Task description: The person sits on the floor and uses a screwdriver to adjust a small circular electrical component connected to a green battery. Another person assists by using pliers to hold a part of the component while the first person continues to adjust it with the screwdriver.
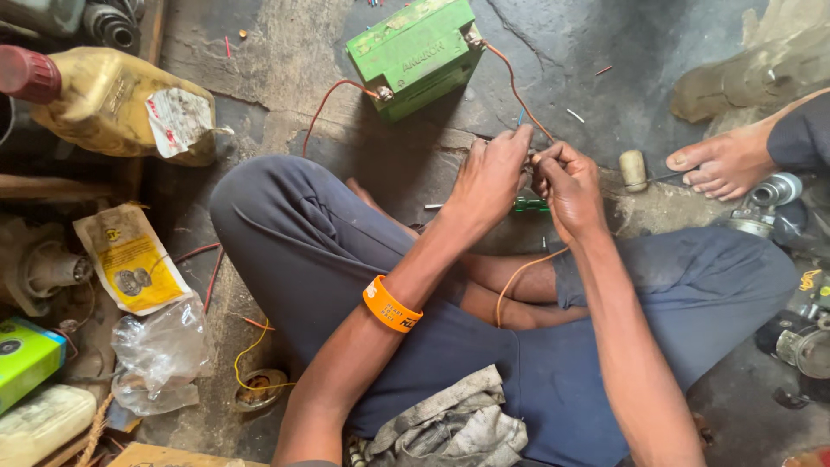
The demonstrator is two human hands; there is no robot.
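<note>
Left hand (pixel 489 177) and right hand (pixel 566 183) pinched the thin orange wire (pixel 519 95) together; boxy green battery (pixel 418 54) at twelve o'clock. Risk: bare strands could short against the terminal.

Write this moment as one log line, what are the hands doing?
left hand: pinching orange wire | right hand: pinching same wire | wire runs to green battery | floor
</note>
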